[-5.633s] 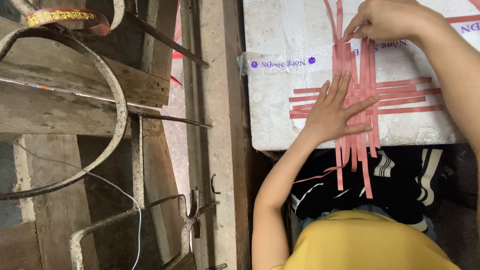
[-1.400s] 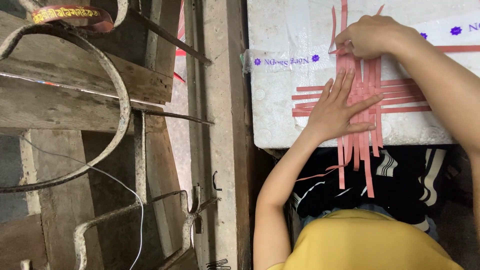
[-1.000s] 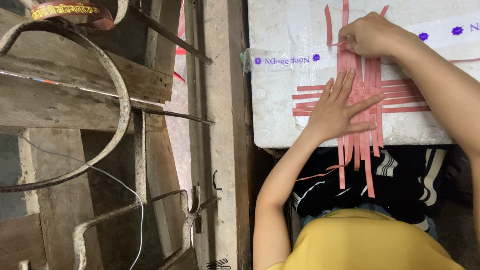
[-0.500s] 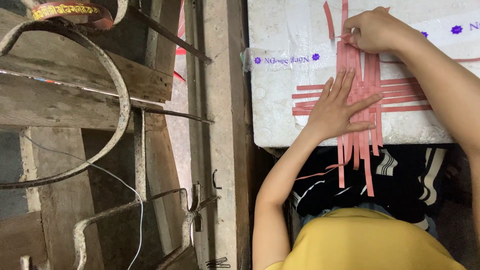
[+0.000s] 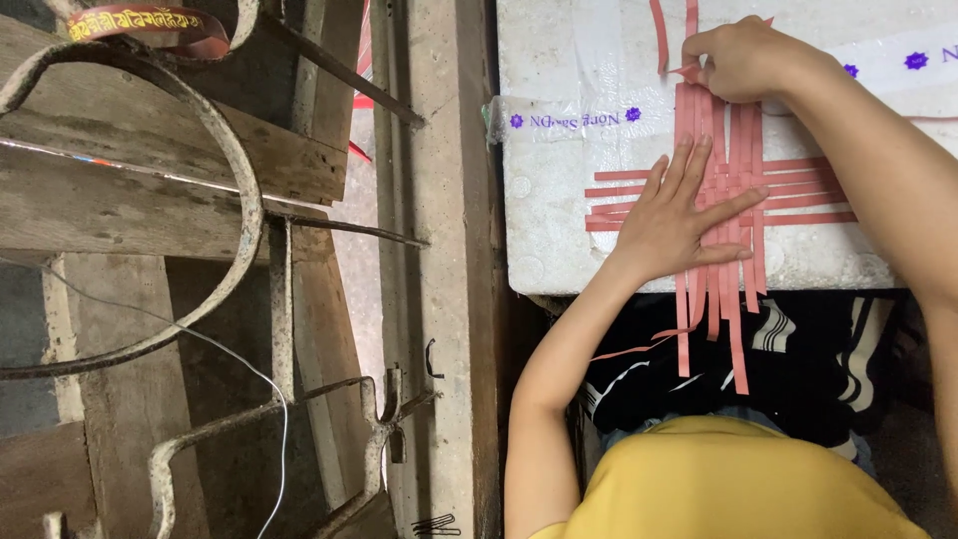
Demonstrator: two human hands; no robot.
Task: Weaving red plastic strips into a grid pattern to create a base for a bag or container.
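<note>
Left hand open, flat on woven red strips atop white foam box. Long strips run toward the person, ends overhanging the box's near edge. Right hand pinches strip ends at far side. Wooden planks left of box.

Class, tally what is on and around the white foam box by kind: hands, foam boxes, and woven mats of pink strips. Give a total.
Hands: 2, left hand and right hand
White foam box: 1
Woven mat of pink strips: 1
Total: 4
</note>
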